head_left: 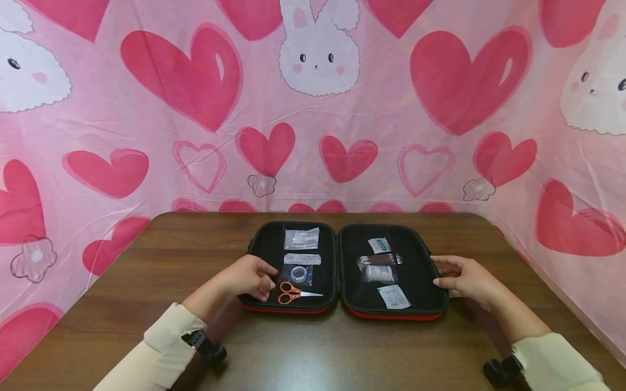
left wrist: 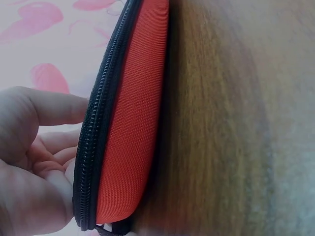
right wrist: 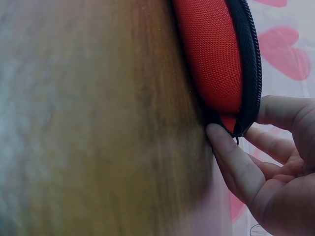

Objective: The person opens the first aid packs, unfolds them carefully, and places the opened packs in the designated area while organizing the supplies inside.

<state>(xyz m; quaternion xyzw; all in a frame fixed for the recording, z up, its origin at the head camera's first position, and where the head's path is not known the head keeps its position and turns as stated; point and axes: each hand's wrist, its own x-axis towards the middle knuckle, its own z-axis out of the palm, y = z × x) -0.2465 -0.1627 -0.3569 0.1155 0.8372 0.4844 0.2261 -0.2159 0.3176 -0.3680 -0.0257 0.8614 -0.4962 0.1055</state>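
An unzipped first-aid case (head_left: 352, 312), black inside and red outside, lies spread flat on the table. My left hand (head_left: 251, 277) reaches over its left rim, fingers bent loosely inside, beside orange-handled scissors (head_left: 289, 293). In the left wrist view, the zipper edge (left wrist: 88, 147) partly hides those fingertips. My right hand (head_left: 464, 277) holds the right rim, thumb on the inner side; the right wrist view shows fingers (right wrist: 238, 162) at the corner of the red shell (right wrist: 211, 54). Above the scissors are a tape roll (head_left: 298, 273) and white packets (head_left: 301, 239).
The case's right half holds a small packet (head_left: 379, 245), a pack of cotton swabs (head_left: 379, 259), a wrapped white roll (head_left: 379, 273) and a white sachet (head_left: 394, 297). Brown wooden table (head_left: 313, 353) surrounds the case. A pink heart-patterned cloth (head_left: 313, 119) hangs behind.
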